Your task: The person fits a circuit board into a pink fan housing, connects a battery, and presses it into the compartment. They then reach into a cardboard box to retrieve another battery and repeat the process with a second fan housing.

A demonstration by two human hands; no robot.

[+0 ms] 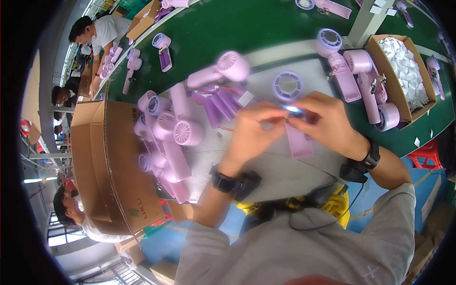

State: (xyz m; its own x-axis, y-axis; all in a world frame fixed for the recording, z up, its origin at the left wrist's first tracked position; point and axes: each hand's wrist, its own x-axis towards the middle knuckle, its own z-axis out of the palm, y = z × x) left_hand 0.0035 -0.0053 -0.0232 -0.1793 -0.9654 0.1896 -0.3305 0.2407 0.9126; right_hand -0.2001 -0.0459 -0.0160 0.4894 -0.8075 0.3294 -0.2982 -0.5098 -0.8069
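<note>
Green tabletop [266, 23] spreads beyond your pale mat [280, 178], with blue floor [166, 243] on the mat's near side, a carton [126, 164] to its left, and a box [385, 78] of white wads [403, 71] and a red stool [427, 156] to its right. Over the mat's right half, your left hand [256, 127] and right hand [328, 122] pinch a small shiny piece [293, 110], too blurred to identify, above an open pink fan [300, 146]. Other fans [166, 126] crowd the mat's left side, beside purple shells [219, 108] at its middle, while a person [111, 32] leans over beyond its far left corner.
</note>
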